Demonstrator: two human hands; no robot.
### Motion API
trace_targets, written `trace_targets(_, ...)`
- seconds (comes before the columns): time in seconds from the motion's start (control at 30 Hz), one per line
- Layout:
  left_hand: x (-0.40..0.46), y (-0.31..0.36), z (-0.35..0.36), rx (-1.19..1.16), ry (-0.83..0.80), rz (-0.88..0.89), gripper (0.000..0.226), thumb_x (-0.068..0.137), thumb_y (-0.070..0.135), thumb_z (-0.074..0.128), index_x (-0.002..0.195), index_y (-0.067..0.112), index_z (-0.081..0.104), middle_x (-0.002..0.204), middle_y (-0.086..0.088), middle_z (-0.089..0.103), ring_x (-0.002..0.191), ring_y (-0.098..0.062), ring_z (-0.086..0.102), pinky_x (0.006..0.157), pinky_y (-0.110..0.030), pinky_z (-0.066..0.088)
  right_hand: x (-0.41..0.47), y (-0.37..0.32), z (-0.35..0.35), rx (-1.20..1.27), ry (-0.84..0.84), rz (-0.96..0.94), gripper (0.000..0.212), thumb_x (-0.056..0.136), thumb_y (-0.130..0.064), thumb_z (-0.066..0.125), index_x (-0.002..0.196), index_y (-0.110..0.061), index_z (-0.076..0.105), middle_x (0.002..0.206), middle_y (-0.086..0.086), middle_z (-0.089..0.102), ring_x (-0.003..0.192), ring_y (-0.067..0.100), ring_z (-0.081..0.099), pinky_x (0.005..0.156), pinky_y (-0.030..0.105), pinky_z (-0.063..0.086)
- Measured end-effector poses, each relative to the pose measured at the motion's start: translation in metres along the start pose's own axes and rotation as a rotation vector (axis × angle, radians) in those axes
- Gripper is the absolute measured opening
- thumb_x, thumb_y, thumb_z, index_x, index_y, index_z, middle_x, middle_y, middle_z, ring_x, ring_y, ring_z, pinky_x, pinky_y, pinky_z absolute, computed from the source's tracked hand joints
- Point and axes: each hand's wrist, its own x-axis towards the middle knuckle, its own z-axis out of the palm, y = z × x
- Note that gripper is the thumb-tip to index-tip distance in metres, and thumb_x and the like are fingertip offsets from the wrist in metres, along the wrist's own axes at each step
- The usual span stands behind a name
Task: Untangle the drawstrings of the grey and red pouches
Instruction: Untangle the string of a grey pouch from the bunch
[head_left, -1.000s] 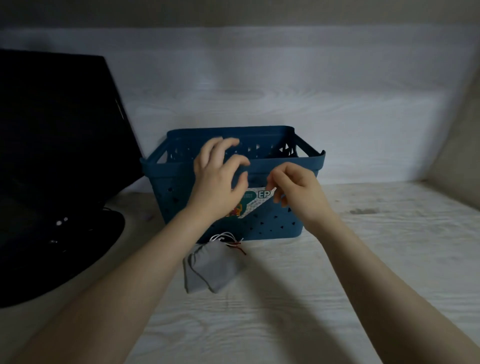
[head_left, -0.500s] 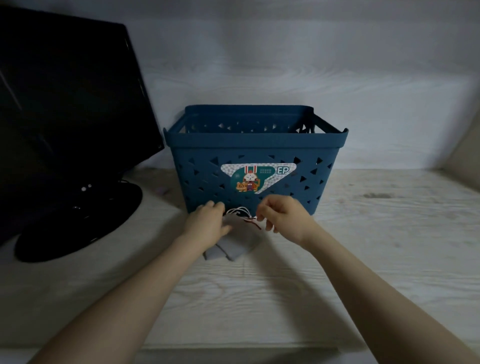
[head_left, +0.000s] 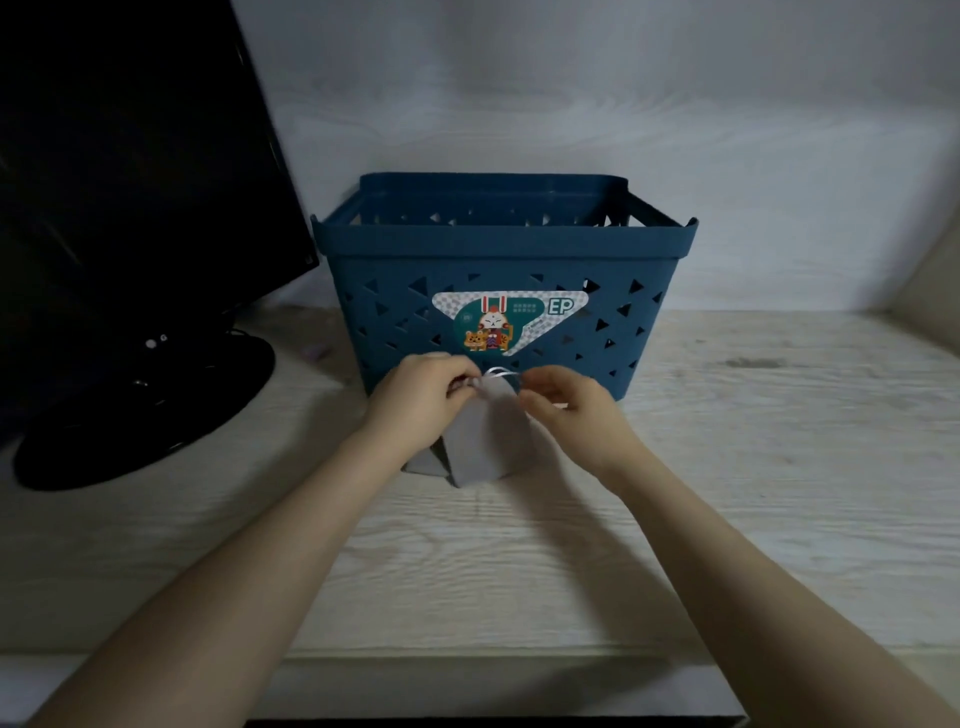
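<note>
sticker (head_left: 506, 322) on blue basket (head_left: 395, 260) front | reads "EP" | smaller print illegible

Both hands came down from in front of the blue basket (head_left: 498, 291) to the grey pouch (head_left: 483, 441) on the counter (head_left: 727, 467). The left hand (head_left: 415, 400) closed its grip on the pouch's gathered neck at 10 o'clock, while the right hand (head_left: 566, 405) pinched the white drawstring (head_left: 497, 372) at 1 o'clock. The pouch's top lifted.
</note>
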Motion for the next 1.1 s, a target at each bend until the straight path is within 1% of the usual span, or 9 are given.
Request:
trace_targets(0.13, -0.003, 0.018, 0.002, -0.184, 0.041, 0.071, 0.013, 0.083, 0.017, 0.067, 0.094, 0.011, 0.066, 0.086, 0.003, 0.064, 0.079, -0.016, 0.061, 0.074, -0.036, 0.053, -0.001, 0.003, 0.003, 0.055, -0.028, -0.021, 0.018, 0.09, -0.025, 0.058, 0.093, -0.009, 0.064, 0.087, 0.01, 0.065, 0.077, 0.017, 0.054, 0.066, 0.032, 0.041)
trace_targets(0.33, 0.004, 0.027, 0.011, -0.651, 0.017, -0.28, 0.015, 0.087, 0.019, 0.063, 0.097, 0.013, 0.054, 0.078, 0.0, 0.061, 0.06, -0.009, 0.055, 0.06, -0.02, 0.043, 0.007, 0.007, -0.001, 0.532, 0.085, 0.136, 0.015, 0.092, -0.007, 0.052, 0.086, -0.018, 0.06, 0.081, 0.001, 0.061, 0.074, 0.013, 0.055, 0.065, 0.024, 0.043)
trace_targets(0.43, 0.006, 0.027, 0.019, -0.709, -0.072, -0.333, 0.011, 0.09, 0.019, 0.059, 0.08, 0.016, 0.059, 0.061, 0.001, 0.054, 0.043, 0.0, 0.044, 0.05, -0.015, 0.037, 0.009, 0.014, -0.006, 0.478, 0.05, 0.196, 0.02, 0.092, -0.005, 0.05, 0.082, -0.019, 0.059, 0.08, 0.0, 0.06, 0.077, 0.015, 0.054, 0.069, 0.026, 0.042)
trace_targets(0.53, 0.01, 0.028, 0.027, -0.753, -0.139, -0.337, 0.015, 0.092, 0.018, 0.056, 0.077, 0.015, 0.058, 0.057, -0.002, 0.049, 0.045, -0.005, 0.043, 0.051, -0.019, 0.037, 0.013, 0.015, -0.008, 0.454, 0.096, 0.253, 0.019, 0.095, -0.016, 0.047, 0.079, -0.017, 0.059, 0.071, -0.005, 0.052, 0.071, 0.009, 0.046, 0.064, 0.023, 0.034)
trace_targets(0.67, 0.015, 0.031, 0.033, -0.914, -0.211, -0.422, 0.018, 0.095, 0.016, 0.051, 0.077, 0.011, 0.053, 0.05, 0.003, 0.032, 0.036, -0.006, 0.027, 0.037, -0.017, 0.022, 0.027, 0.014, -0.012, 0.546, 0.263, 0.323, 0.026, 0.096, -0.03, 0.046, 0.087, -0.016, 0.067, 0.082, -0.004, 0.06, 0.075, 0.006, 0.05, 0.067, 0.021, 0.037)
trace_targets(0.8, 0.017, 0.025, 0.036, -0.686, -0.162, -0.339, 0.026, 0.094, 0.025, 0.053, 0.073, 0.01, 0.057, 0.04, 0.012, 0.038, 0.037, -0.001, 0.032, 0.042, -0.018, 0.025, 0.038, 0.01, -0.016, 0.691, 0.356, 0.343, 0.021, 0.093, -0.012, 0.051, 0.077, -0.014, 0.063, 0.071, 0.001, 0.061, 0.065, 0.01, 0.056, 0.061, 0.018, 0.046)
trace_targets(0.9, 0.013, 0.011, 0.036, -0.389, -0.091, -0.22, 0.042, 0.094, 0.031, 0.051, 0.069, -0.002, 0.053, 0.053, -0.002, 0.043, 0.05, -0.01, 0.038, 0.051, -0.027, 0.025, 0.043, 0.011, -0.017, 0.776, 0.369, 0.319, 0.024, 0.095, -0.012, 0.047, 0.076, -0.013, 0.062, 0.071, 0.003, 0.062, 0.066, 0.012, 0.057, 0.067, 0.024, 0.048)
trace_targets(0.97, 0.011, 0.005, 0.034, -0.375, -0.1, -0.234, 0.041, 0.092, 0.032, 0.053, 0.068, -0.001, 0.053, 0.055, -0.004, 0.041, 0.049, -0.009, 0.037, 0.049, -0.024, 0.025, 0.043, 0.016, -0.013, 0.845, 0.37, 0.321, 0.029, 0.098, -0.017, 0.042, 0.076, -0.012, 0.061, 0.069, 0.002, 0.061, 0.064, 0.012, 0.058, 0.064, 0.023, 0.048)
trace_targets(1.1, 0.012, 0.001, 0.029, -0.935, -0.14, -0.436, 0.035, 0.092, 0.02, 0.052, 0.059, 0.013, 0.047, 0.052, 0.002, 0.034, 0.043, -0.008, 0.033, 0.045, -0.019, 0.025, 0.039, 0.02, -0.009, 1.141, 0.326, 0.417, 0.032, 0.099, -0.021, 0.039, 0.077, -0.011, 0.061, 0.062, -0.001, 0.064, 0.065, 0.014, 0.062, 0.066, 0.025, 0.049)
